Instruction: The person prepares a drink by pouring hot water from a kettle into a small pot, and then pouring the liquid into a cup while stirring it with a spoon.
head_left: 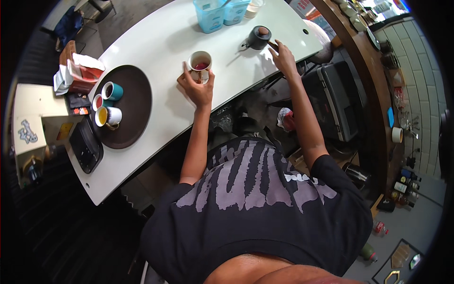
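Note:
My left hand (196, 90) is closed around a white mug (207, 57) standing at the middle of the white table, with a dark reddish drink at its bottom. Farther right, my right hand (284, 60) has its fingers at the side handle of a small dark teapot (257, 41). The teapot has a brown knob on its lid and rests upright near the table's right end. To the left lies a round dark brown tray (135, 113). On it stand a teal cup (115, 93), a second cup (98, 102) with red contents and a white patterned mug (113, 115) with yellow contents.
Two light blue containers (211, 21) and a clear cup (253, 9) stand at the table's far side. A napkin holder (81, 78) and a black device (86, 146) sit left of the tray. A wooden shelf with dishware (357, 21) runs along the right.

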`<state>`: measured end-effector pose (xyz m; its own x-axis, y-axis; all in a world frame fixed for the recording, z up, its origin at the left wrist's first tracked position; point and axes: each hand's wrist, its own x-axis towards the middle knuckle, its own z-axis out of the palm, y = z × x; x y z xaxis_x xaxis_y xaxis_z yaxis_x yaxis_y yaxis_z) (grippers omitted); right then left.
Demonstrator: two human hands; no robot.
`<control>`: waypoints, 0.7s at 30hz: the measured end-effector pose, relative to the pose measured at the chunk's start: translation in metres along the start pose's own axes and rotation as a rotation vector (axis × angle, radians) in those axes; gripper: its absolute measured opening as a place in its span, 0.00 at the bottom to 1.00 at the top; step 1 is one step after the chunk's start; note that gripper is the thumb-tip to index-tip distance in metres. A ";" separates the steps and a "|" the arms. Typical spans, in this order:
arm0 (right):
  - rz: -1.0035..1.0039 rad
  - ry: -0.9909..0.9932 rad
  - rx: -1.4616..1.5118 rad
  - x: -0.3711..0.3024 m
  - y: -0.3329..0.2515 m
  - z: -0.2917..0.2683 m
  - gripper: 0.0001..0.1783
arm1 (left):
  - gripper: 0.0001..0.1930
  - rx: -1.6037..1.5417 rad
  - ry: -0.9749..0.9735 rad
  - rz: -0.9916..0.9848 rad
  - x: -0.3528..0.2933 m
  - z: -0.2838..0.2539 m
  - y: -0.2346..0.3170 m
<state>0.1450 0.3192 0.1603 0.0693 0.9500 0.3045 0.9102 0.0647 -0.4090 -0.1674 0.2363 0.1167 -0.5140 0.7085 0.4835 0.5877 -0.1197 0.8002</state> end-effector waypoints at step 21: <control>0.057 0.225 -0.318 0.010 -0.067 0.013 0.36 | 0.51 -0.051 0.054 -0.006 -0.011 0.017 -0.001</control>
<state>0.0790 0.3280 0.1791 0.1792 0.8562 0.4846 0.9809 -0.1177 -0.1548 -0.1519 0.2405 0.1046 -0.5511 0.6708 0.4964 0.5528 -0.1521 0.8193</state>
